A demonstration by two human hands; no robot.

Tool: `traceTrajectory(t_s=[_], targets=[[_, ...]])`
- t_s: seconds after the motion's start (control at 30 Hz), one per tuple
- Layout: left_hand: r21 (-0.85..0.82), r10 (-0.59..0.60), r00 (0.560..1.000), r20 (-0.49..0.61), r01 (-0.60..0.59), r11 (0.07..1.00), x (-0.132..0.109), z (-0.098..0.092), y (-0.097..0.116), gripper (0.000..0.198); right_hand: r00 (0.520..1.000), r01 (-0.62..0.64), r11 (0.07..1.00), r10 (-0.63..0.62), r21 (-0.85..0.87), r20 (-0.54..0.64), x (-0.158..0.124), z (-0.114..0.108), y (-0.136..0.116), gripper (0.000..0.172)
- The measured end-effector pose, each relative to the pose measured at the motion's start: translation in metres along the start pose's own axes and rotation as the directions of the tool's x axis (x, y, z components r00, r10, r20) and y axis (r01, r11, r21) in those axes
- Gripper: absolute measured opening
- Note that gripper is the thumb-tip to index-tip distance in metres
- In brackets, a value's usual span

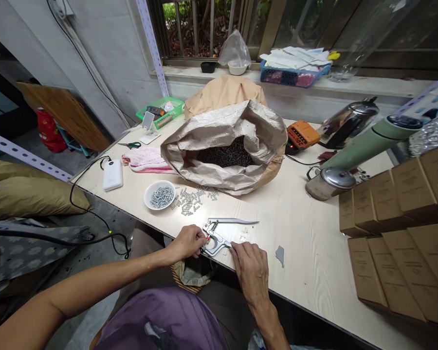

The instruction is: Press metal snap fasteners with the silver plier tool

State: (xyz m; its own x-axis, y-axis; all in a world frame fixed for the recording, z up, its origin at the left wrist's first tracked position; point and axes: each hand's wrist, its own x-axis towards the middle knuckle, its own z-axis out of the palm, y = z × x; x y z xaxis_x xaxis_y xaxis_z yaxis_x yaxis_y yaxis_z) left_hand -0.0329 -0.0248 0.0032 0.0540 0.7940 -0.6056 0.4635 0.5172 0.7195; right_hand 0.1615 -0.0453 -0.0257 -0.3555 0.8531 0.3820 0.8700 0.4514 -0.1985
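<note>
Pale wood table (306, 243) under a barred window, w/ clutter along the back. At the near edge, your left hand (188, 241) is pinching at the head of the metal press pliers (219, 236), fingers together on it. Your right hand (251, 265) is pressing down on the lower handle, fingers closed over it; the upper handle is lying flat. Just behind: loose metal clips (191, 199) beside a small white bowl (159, 195) of them. Further back, an open sack (226, 146) of dark parts.
</note>
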Motion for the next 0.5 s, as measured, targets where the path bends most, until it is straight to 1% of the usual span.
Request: traceTrajectory(t_s=[0.2,0.37,0.5], targets=[[0.062,-0.017,0.999,0.041,0.014,0.998,0.0027,-0.0033,-0.0022,0.01,1.0,0.0,1.0,0.0,0.019,0.009,-0.0024,0.0026,0.001,0.017],[0.124,0.051,0.993,0.109,-0.064,0.99,0.0077,-0.0071,-0.006,0.01,1.0,-0.002,0.999,0.004,0.04,-0.026,-0.004,0.004,0.0011,0.015],[0.108,0.057,0.991,0.124,-0.071,0.992,0.0085,-0.0093,-0.0073,0.011,1.0,0.0,0.997,0.001,0.074,-0.02,-0.0046,0.0059,0.0019,0.015]])
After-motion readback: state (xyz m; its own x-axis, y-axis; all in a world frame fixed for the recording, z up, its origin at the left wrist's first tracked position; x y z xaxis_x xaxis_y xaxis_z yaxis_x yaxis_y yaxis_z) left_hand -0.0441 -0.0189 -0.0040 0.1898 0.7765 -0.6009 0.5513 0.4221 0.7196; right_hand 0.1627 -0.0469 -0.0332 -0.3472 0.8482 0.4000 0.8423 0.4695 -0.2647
